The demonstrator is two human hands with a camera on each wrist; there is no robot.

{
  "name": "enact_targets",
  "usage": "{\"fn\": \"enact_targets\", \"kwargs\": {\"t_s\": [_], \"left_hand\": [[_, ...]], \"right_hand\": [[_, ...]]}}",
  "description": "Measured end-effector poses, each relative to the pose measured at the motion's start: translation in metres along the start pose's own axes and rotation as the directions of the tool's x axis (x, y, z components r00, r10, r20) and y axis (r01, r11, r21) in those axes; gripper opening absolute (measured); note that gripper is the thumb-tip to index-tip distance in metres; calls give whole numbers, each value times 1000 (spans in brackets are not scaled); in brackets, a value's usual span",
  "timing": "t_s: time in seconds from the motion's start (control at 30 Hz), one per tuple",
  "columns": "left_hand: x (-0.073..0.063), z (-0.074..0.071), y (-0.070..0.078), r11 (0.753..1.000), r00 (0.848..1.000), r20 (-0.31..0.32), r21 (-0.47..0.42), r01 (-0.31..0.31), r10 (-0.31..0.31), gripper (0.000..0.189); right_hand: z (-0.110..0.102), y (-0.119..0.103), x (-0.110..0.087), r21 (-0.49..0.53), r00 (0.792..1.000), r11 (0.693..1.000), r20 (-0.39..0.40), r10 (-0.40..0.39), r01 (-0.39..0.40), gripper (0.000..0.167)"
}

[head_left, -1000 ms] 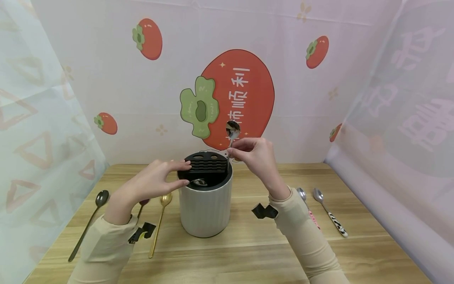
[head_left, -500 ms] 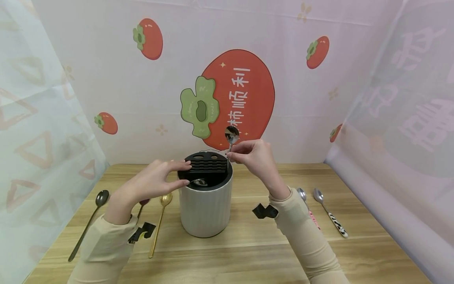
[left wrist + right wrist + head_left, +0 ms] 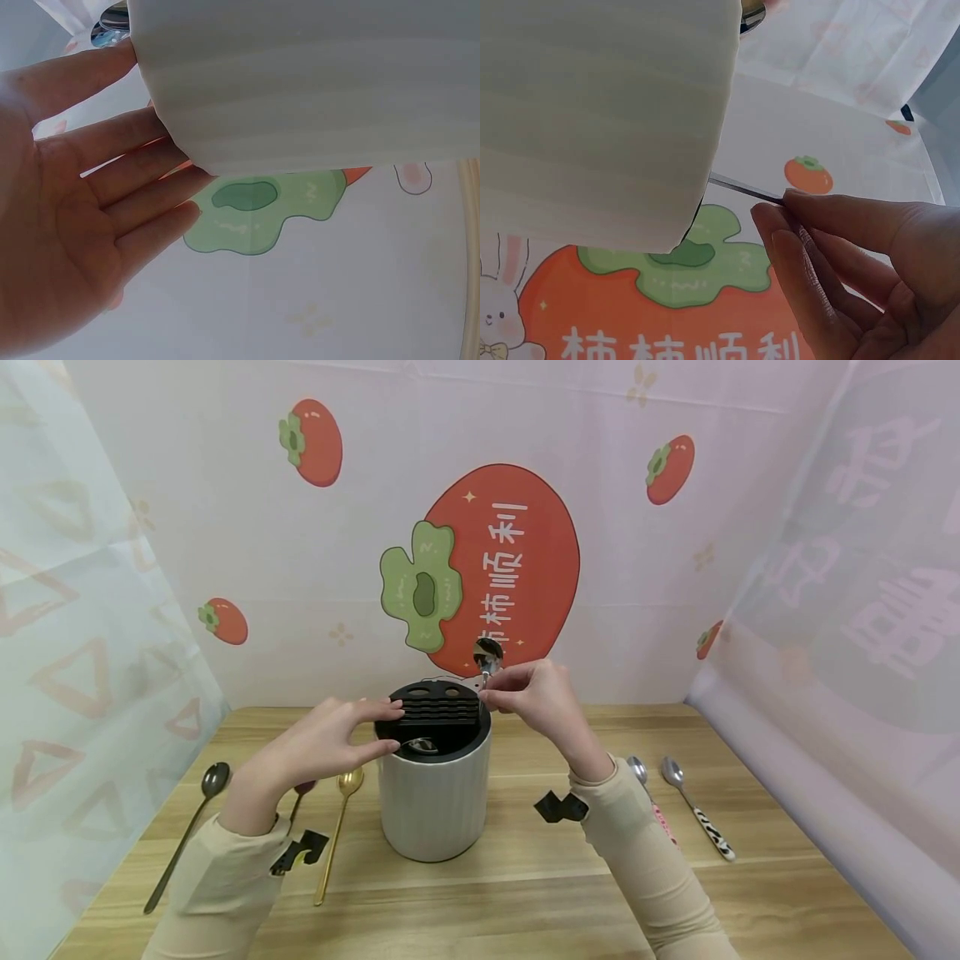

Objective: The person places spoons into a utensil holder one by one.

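A white ribbed utensil holder (image 3: pixel 433 810) with a black top stands upright on the table. My right hand (image 3: pixel 536 693) pinches a silver spoon (image 3: pixel 487 653) by its handle, bowl up, at the holder's right rim. In the right wrist view the spoon handle (image 3: pixel 744 187) runs from the fingertips down past the rim; its lower end is hidden inside. Thumb and straight fingers of my left hand (image 3: pixel 322 739) touch the holder's left rim, also seen in the left wrist view. Another silver spoon (image 3: pixel 423 746) leans in the holder's front opening.
Left of the holder lie a black spoon (image 3: pixel 215 779), a gold spoon (image 3: pixel 350 782) and a dark purple spoon (image 3: pixel 303 787) partly behind the left arm. To the right are a pink-handled spoon (image 3: pixel 637 768) and a spotted-handled spoon (image 3: pixel 672 772). A printed curtain (image 3: pixel 615 577) backs the table.
The right hand has moved down and slightly left, and the silver spoon has sunk lower into the holder. The left hand stays at the rim.
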State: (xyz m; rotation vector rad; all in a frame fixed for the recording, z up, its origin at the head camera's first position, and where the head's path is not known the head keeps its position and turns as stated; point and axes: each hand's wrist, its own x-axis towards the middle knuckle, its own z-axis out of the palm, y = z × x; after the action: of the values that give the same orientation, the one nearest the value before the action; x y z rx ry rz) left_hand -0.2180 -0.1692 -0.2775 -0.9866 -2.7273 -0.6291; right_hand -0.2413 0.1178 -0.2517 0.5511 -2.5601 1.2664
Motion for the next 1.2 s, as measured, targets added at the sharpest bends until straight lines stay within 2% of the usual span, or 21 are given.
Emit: {"fn": "enact_targets", "kwargs": {"t_s": [0.53,0.97,1.2], "left_hand": [[0,0,0,1000,1000,-2,2,-1,1,43],[0,0,-1,1000,1000,1,-4,-1,1,43],[0,1,0,1000,1000,-3,3,-4,4,44]], "right_hand": [[2,3,0,27,997,999,67,33,-35,8],[2,4,0,-24,996,1000,92,16,-14,8],[-1,4,-3,7,993,999,108,39,-40,10]]}}
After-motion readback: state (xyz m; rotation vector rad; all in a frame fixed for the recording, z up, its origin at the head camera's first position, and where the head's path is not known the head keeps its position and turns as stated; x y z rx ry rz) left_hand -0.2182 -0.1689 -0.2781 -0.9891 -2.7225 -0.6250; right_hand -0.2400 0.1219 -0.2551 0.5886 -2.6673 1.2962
